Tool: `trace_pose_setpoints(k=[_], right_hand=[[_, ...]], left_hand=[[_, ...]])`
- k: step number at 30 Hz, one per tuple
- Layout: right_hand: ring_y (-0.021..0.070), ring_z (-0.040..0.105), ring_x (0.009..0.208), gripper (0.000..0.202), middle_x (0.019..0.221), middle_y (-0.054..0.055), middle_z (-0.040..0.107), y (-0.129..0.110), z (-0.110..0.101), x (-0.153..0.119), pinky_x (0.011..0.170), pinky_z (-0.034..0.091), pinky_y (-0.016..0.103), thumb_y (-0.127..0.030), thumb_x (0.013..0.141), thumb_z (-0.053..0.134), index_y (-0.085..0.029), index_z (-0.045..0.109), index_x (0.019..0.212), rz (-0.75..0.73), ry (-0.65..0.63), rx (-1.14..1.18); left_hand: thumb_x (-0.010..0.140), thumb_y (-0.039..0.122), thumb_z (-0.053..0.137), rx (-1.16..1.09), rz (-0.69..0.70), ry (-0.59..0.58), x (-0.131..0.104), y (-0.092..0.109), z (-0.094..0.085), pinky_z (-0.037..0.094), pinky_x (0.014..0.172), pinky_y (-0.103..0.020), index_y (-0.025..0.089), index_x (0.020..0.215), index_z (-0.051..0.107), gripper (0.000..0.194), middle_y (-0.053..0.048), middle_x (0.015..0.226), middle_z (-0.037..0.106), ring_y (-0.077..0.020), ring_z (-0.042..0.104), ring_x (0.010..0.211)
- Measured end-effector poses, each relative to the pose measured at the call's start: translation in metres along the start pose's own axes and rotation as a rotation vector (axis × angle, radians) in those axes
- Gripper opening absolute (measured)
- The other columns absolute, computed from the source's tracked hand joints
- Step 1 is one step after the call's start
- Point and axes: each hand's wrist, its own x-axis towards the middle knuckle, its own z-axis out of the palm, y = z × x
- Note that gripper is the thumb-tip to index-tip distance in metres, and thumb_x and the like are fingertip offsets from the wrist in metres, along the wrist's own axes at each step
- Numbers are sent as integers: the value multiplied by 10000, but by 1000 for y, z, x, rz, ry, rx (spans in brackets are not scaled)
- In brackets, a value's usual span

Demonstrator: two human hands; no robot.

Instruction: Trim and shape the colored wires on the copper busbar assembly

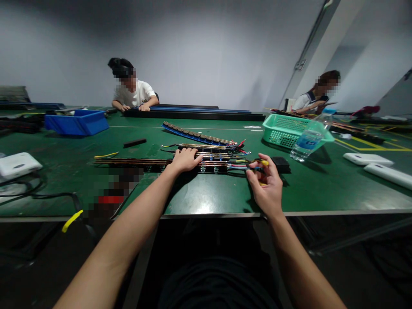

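A long dark strip with copper-coloured rods (141, 162) lies crosswise on the green table. My left hand (186, 159) rests over its middle, fingers bent across the far side and thumb pointing right. Red and blue wires (237, 166) come out of its right end. There my right hand (268, 182) is closed around yellow-handled pliers (264, 163), their dark jaws close to the wire ends; whether they touch a wire I cannot tell. Just behind lies another rod-lined piece (206, 148), and farther back a blue-edged strip (196, 134) sits at a slant.
A green basket (280, 124) and a water bottle (307, 139) stand to the right, near white devices (367, 159). At left are a blue bin (77, 123), a white box (21, 166) and black cables (54, 195). Two people (137, 92) work across the table.
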Motion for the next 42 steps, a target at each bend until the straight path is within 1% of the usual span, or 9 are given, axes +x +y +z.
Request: trace_pose_setpoints(k=[4, 7, 12, 15, 19, 24, 30, 38, 42], right_hand=[[118, 532, 643, 481, 990, 38, 627, -25, -4, 9, 499, 428, 233, -355, 871, 743, -290, 583, 1320, -101, 73, 53], [103, 501, 605, 467, 1000, 48, 627, -34, -7, 37, 477, 402, 242, -366, 858, 754, -302, 612, 1299, -176, 59, 98], [29, 285, 428, 413, 907, 3, 624, -17, -6, 104, 365, 222, 223, -456, 855, 735, -293, 649, 1225, -131, 72, 228], [19, 258, 400, 482, 884, -15, 640, -1, -1, 121, 355, 185, 228, -502, 802, 772, -278, 645, 1209, -33, 46, 283], [9, 248, 384, 570, 830, -50, 609, 11, 3, 115, 343, 170, 221, -555, 741, 812, -245, 620, 1180, 133, 46, 361], [-9, 262, 375, 642, 800, -87, 576, 12, -5, 110, 326, 192, 184, -591, 643, 884, -243, 612, 1109, 228, 72, 474], [-7, 291, 375, 646, 792, -79, 602, 11, -6, 111, 310, 212, 165, -649, 624, 883, -248, 644, 1070, 295, 3, 481], [-9, 291, 373, 627, 800, -69, 621, 6, -4, 106, 305, 193, 158, -660, 629, 879, -248, 659, 1047, 285, -23, 498], [-4, 290, 375, 635, 791, -65, 623, 6, -6, 106, 309, 200, 163, -663, 624, 881, -248, 657, 1050, 276, -39, 470]], left_hand=[[1038, 566, 296, 8, -7, -7, 1, -1, 2, 354, 1137, -543, 208, 1470, 544, 613, -148, 1507, 559, -361, 499, 1373], [1031, 553, 340, -7, -3, 17, 0, -1, 1, 347, 1145, -539, 198, 1485, 525, 605, -144, 1525, 542, -356, 481, 1388], [1023, 581, 369, -56, 19, 41, -3, 1, -6, 340, 1161, -491, 198, 1504, 499, 629, -132, 1556, 510, -326, 445, 1426], [1032, 608, 338, -49, 19, 84, 3, 8, -12, 335, 1165, -474, 187, 1502, 500, 652, -144, 1536, 523, -317, 453, 1416], [1050, 592, 292, 0, 13, 109, 23, 18, -15, 341, 1158, -487, 163, 1493, 511, 654, -161, 1515, 537, -331, 461, 1404], [1066, 531, 271, -26, -129, 137, 43, 24, -5, 386, 1124, -496, 98, 1443, 545, 636, -209, 1462, 572, -354, 492, 1378], [1058, 493, 318, -52, -105, 133, 41, 21, 10, 411, 1104, -489, 136, 1353, 620, 553, -175, 1400, 633, -344, 563, 1307], [1042, 448, 384, -47, -85, 167, 38, 24, 4, 472, 1035, -464, 178, 1219, 703, 453, -140, 1256, 716, -323, 632, 1197], [1044, 454, 395, -34, -76, 155, 35, 29, 3, 472, 1034, -459, 173, 1222, 705, 455, -148, 1276, 701, -324, 621, 1213]])
